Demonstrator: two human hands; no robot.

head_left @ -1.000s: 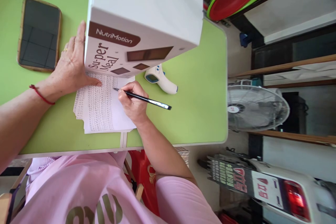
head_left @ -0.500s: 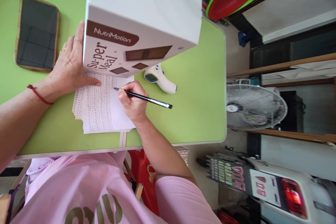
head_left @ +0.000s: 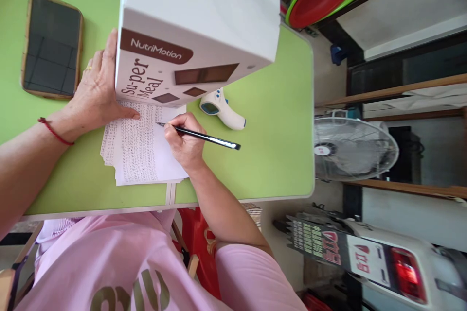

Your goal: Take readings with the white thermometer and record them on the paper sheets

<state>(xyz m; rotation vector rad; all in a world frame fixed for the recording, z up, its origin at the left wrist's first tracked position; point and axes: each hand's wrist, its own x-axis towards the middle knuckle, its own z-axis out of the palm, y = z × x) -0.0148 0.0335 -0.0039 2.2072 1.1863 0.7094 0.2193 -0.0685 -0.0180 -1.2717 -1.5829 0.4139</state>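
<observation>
Grips a black pen (head_left: 207, 137) in the closed fingers of the right hand (head_left: 187, 143), low on the barrel, presumably for fine control. Places the tip at the border between dense handwriting and blank surface on a paper stack (head_left: 136, 148), set just in from the near edge of the worktop (head_left: 255, 170), probably for easy reach. Lays the left hand (head_left: 95, 88) open, palm down, thumb over the sheets and other fingers alongside a white box (head_left: 200, 14), apparently to steady the paper. Has that box beyond the stack, hiding its far end; cannot tell whether on the sheets or behind them. Leaves a phone (head_left: 52, 46) left of the left hand and a white thermometer (head_left: 224, 112) between stack and right edge, both likely clear of the pen's path. Compared with half a second earlier, shows only a trace of change in pen slant; compared with one second earlier, shows phone, box and worktop slightly farther left in view, most likely from a small head movement.
</observation>
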